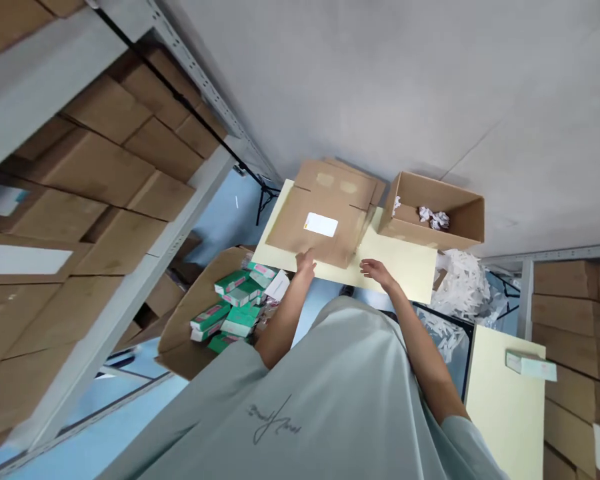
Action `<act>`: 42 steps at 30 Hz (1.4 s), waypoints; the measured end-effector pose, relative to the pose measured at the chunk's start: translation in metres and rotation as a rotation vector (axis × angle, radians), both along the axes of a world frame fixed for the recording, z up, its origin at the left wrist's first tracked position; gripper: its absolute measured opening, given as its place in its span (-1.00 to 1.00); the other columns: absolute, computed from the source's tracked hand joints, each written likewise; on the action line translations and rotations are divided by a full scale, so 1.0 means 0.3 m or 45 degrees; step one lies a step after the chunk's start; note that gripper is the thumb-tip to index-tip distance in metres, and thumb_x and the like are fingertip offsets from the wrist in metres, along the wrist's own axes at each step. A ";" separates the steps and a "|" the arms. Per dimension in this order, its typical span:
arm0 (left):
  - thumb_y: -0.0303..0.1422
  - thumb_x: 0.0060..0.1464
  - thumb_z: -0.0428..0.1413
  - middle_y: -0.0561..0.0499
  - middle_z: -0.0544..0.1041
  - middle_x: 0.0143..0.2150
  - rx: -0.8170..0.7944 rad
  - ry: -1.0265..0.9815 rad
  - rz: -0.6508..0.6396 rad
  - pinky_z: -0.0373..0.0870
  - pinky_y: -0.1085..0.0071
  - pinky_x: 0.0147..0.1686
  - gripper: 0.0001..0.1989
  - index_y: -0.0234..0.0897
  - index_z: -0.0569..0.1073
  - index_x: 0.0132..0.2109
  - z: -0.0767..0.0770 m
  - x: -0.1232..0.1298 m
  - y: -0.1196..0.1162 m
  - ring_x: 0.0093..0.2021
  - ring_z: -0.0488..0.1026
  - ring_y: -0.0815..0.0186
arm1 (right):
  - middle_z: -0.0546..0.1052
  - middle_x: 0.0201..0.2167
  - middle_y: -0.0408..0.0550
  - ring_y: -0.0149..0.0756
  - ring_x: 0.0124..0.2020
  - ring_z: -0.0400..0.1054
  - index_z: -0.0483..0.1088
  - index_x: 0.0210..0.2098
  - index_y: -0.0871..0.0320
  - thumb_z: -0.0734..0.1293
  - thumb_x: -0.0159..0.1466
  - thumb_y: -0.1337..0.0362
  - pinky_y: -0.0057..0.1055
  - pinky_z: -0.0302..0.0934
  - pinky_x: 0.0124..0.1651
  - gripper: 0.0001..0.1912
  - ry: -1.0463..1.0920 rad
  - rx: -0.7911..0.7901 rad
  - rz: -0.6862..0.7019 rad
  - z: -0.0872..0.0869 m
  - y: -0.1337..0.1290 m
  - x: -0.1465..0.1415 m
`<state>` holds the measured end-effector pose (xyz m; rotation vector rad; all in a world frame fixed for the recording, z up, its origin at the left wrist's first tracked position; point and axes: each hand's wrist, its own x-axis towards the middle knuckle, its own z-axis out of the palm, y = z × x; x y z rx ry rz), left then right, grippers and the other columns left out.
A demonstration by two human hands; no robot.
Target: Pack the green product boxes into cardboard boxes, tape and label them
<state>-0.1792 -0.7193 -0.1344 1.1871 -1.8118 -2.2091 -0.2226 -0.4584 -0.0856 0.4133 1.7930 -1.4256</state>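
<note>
I watch through the head camera: a flattened cardboard carton (330,243) lies near the middle of the frame on the pale table (410,273), its white label (321,225) facing up. I judge it is laid flat there so both hands can reach its near edge, with more flat cardboard (379,193) showing from beneath at its far side. Right of it, an open box (420,235) stands toward the wall with crumpled paper (439,221) inside; set back like that, it seems meant to leave working room in front. At lower left of centre, a large carton (180,333) gapes beside the person, holding loose green-and-white boxes (243,313), probably kept there for easy reach.

Now the hands. I read the left hand (307,263) as partly open, fingers a little bent, right at the flattened carton's near edge; I see nothing in its grasp and cannot tell whether the fingertips press the cardboard or hover over it. The right hand (375,269) is loosely open, fingers apart and pointing left across the tabletop, just beside the flattened carton's right corner. It has hold of nothing that I can see.
</note>
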 end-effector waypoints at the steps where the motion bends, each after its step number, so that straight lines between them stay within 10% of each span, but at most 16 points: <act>1: -0.31 0.47 0.23 -0.10 0.63 -0.09 0.127 -0.128 0.118 0.49 0.30 0.07 -0.87 -0.28 0.55 0.01 -0.008 0.004 -0.027 -0.07 0.54 0.29 | 0.72 -0.10 0.07 -0.26 -0.16 0.66 0.60 -0.04 0.17 0.51 0.35 0.18 -0.35 0.54 0.00 -0.75 -0.018 0.019 0.012 -0.024 -0.056 -0.020; 13: -0.14 0.45 0.28 -0.20 0.56 0.31 0.667 -0.528 0.622 0.65 -0.02 0.17 -0.54 -0.26 0.52 0.34 -0.035 -0.021 -0.095 0.20 0.60 0.05 | 0.45 -0.60 -0.19 -0.36 -0.52 0.41 0.41 -0.47 0.10 0.45 0.37 0.04 -0.47 0.35 -0.37 -0.63 0.166 0.176 0.241 -0.137 -0.288 -0.065; 22: -0.59 0.34 0.31 0.02 0.66 -0.25 0.756 -0.417 0.651 0.59 0.54 -0.23 -0.86 -0.27 0.57 -0.12 0.004 -0.005 -0.095 -0.32 0.60 0.42 | 0.77 -0.14 0.01 -0.06 -0.08 0.70 0.69 -0.16 0.11 0.40 0.46 0.12 -0.25 0.56 0.09 -0.75 0.417 0.323 0.551 -0.148 -0.276 -0.054; 27: -0.67 0.32 0.28 0.03 0.68 -0.27 0.759 -0.375 0.657 0.60 0.53 -0.17 -0.80 -0.26 0.58 -0.13 -0.004 -0.042 -0.094 -0.30 0.62 0.41 | 0.21 0.66 0.18 -0.07 0.68 0.09 0.27 0.59 0.26 0.14 0.53 0.38 -0.12 0.08 0.67 -0.34 0.625 0.488 0.676 -0.191 -0.227 -0.183; 42: -0.63 0.28 0.35 0.03 0.73 -0.23 0.762 -0.359 0.610 0.63 0.49 -0.20 -0.71 -0.25 0.63 0.07 0.015 0.143 -0.072 -0.30 0.67 0.37 | 0.07 0.68 0.24 -0.07 0.74 -0.10 0.18 0.62 0.40 0.16 0.41 0.56 -0.08 -0.07 0.72 -0.21 0.700 0.559 1.242 -0.228 -0.131 0.120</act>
